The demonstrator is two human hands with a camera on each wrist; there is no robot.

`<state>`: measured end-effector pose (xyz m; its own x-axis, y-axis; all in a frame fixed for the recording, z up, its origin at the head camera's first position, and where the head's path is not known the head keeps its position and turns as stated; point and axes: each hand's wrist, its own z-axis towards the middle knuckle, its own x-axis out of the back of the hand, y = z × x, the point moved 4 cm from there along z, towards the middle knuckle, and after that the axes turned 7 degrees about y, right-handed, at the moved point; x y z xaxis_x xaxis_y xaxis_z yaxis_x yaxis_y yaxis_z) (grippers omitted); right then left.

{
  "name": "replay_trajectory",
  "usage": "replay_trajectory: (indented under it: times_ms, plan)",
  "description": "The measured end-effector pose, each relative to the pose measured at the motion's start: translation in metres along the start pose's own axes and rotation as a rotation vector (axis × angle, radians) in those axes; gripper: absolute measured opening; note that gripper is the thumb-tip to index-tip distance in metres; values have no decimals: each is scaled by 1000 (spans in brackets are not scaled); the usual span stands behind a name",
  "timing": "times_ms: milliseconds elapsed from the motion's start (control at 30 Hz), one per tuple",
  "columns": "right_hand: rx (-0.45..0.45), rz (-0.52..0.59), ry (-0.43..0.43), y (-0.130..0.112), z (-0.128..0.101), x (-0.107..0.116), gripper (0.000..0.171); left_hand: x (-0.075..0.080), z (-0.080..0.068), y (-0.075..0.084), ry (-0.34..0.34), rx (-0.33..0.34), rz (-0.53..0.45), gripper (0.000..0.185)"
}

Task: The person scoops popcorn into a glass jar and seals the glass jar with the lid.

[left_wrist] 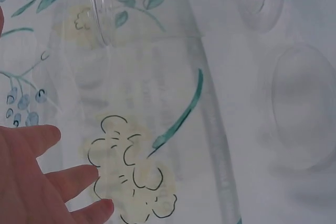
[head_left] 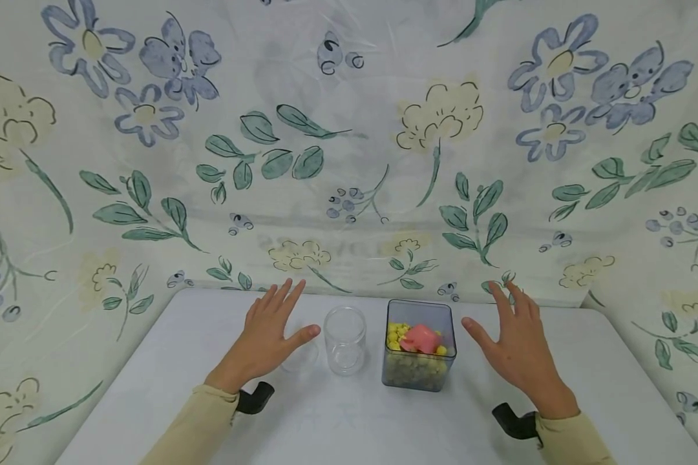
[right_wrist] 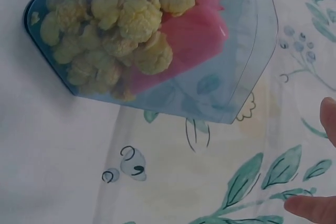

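Both hands hover flat and spread above the white table [head_left: 151, 387], holding nothing. The left hand [head_left: 270, 336] is just beside the clear jar [head_left: 345, 339]; the right hand [head_left: 514, 349] is just right of the tinted square bin [head_left: 420, 371], which holds yellow puffs [right_wrist: 126, 19] and a pink scoop [head_left: 420, 338]. The jar looks light, rigid and slick, best gripped around its sides.

We wear pale yellow long sleeves that end at the wrists. A black curved camera mount sits strapped under each wrist, beside our left hand [head_left: 265, 336] and our right hand [head_left: 514, 345], both bare.
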<state>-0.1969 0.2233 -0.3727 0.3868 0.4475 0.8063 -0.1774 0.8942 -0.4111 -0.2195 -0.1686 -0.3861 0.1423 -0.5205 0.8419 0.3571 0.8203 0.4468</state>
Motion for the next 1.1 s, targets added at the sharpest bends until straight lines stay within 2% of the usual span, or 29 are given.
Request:
replay_trajectory:
  times_ms: [233,467,800,1100]
  plan:
    - [41,30,50,-8,0,0,79,-6,3,7,-9,-26,-22,89]
    - [78,59,65,-16,-2,-5,78,-13,7,17,-38,-64,-55,92]
    - [121,80,29,-31,-4,-9,77,-22,15,34,-96,-100,-99,99]
    - [183,77,25,-44,-7,-16,74,-27,25,50,-139,-144,-91,103]
